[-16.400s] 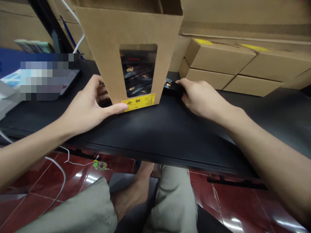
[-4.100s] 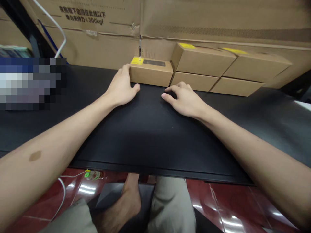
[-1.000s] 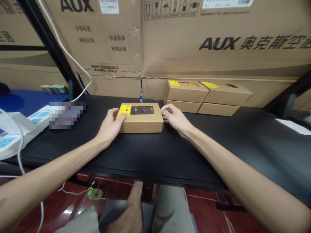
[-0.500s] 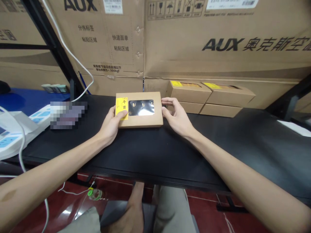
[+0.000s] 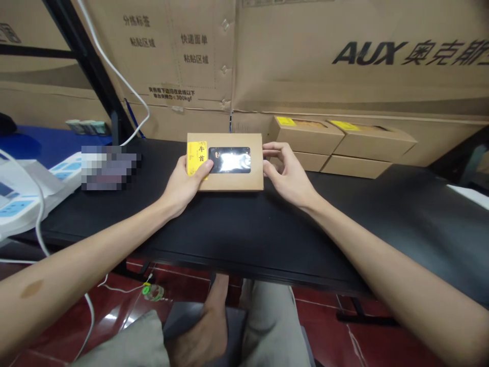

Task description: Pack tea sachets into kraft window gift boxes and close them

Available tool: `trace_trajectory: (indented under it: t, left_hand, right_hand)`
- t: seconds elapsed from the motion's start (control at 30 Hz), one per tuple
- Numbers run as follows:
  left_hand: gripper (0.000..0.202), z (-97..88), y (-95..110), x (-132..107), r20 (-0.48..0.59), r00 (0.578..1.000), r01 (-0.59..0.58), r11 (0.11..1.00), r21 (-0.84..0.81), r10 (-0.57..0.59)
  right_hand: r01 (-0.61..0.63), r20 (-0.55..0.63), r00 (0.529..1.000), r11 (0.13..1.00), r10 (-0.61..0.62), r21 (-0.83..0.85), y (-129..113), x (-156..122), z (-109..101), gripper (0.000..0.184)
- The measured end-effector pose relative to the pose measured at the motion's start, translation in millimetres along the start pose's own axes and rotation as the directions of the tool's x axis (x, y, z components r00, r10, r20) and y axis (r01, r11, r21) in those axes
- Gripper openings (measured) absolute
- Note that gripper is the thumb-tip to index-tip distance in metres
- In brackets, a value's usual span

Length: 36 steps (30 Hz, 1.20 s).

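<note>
A brown cardboard box [image 5: 225, 183] with a dark, shiny window [image 5: 229, 160] and a yellow label [image 5: 196, 148] is tilted toward me over the black table. My left hand [image 5: 185, 181] grips its left end, thumb across the label and window edge, the other fingers hidden behind. At the box's right end, my right hand [image 5: 288, 173] is curled, its thumb and fingertips against the side edge. The box's underside and contents are hidden; glare covers much of the window.
Several similar boxes [image 5: 305, 137] are stacked in two columns behind my right hand. On the left lie a white power strip [image 5: 49, 196], a pixelated object [image 5: 109, 168] and a white cable [image 5: 130, 92]. Large AUX cartons [image 5: 286, 61] stand behind the black table [image 5: 237, 234].
The camera view has tipped downward, so the scene sits higher in the picture. Both hands stay at the box's ends; my left thumb reaches slightly farther over the window.
</note>
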<state>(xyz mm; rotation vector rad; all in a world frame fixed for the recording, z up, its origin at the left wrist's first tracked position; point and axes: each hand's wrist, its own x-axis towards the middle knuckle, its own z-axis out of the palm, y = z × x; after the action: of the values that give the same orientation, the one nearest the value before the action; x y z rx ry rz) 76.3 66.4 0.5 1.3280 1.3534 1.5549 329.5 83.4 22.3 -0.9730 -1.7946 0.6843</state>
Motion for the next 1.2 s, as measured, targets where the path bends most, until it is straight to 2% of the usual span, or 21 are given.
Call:
trace_trajectory:
  t: [0.5, 1.2]
  left_hand:
    - [0.061, -1.4, -2.8, 2.7, 0.002, 1.0, 0.0, 1.0, 0.013, 0.0]
    - [0.061, -2.9, -7.2, 5.1, 0.009, 0.999, -0.033, 0.999, 0.032, 0.033]
  right_hand:
    - [-0.014, 0.024, 1.0, 0.999, 0.016, -0.042, -0.9, -0.2, -4.2, 0.043]
    - [0.074, 0.04, 0.997, 0.997, -0.073, -0.023, 14.9, 4.8, -6.2, 0.051]
